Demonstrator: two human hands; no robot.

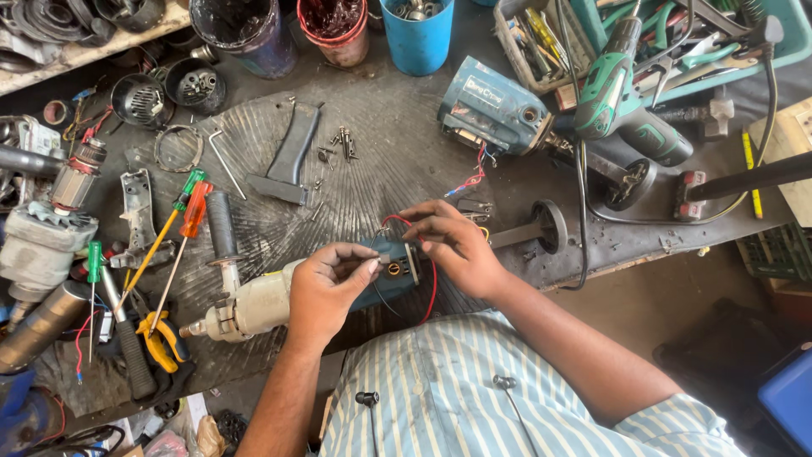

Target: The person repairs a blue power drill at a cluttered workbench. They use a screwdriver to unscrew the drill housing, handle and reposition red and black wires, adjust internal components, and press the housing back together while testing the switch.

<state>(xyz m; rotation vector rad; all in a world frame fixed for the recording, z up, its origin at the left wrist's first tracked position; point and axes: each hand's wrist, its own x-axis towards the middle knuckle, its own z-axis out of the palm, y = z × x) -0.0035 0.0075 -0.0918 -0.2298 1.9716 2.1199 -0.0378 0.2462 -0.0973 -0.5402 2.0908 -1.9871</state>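
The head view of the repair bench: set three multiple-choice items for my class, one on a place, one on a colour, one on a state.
1. Where does the black tool handle lie?
A. beyond the hands, mid-bench
B. in the blue tub
C. under the left hand

2. What colour is the tub holding metal parts?
A. yellow
B. blue
C. white

3. How is the teal power tool housing placed?
A. lying untouched
B. hanging from a hook
C. held between both hands

Answers:
1 A, since the handle rests flat on the bench beside loose screws.
2 B, since its wall is plainly blue.
3 C, since the left hand and the right hand each have a grip on it.
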